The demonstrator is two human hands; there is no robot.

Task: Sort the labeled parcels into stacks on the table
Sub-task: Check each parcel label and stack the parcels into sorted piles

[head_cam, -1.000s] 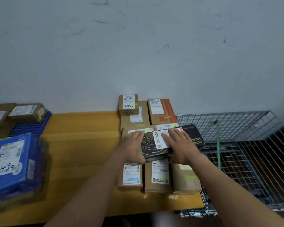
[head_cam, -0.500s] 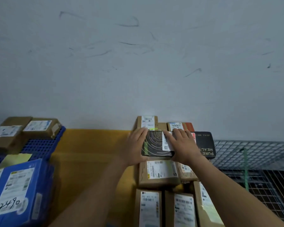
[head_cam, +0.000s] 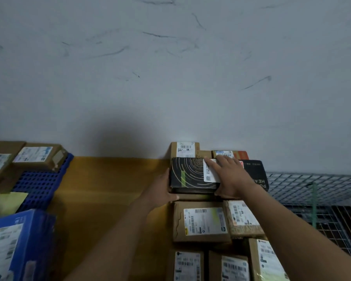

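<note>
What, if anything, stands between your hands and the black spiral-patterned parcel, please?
Nothing visible does: the left hand touches the black parcel at its left side, and the right hand lies flat on top.

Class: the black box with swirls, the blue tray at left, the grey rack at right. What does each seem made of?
The black box looks like printed cardboard, matt, with folded edges and a paper label stuck on. The blue tray is probably moulded plastic: a uniform grid of holes. The grey rack is metal wire, thin crossing rods; coating unclear.
</note>
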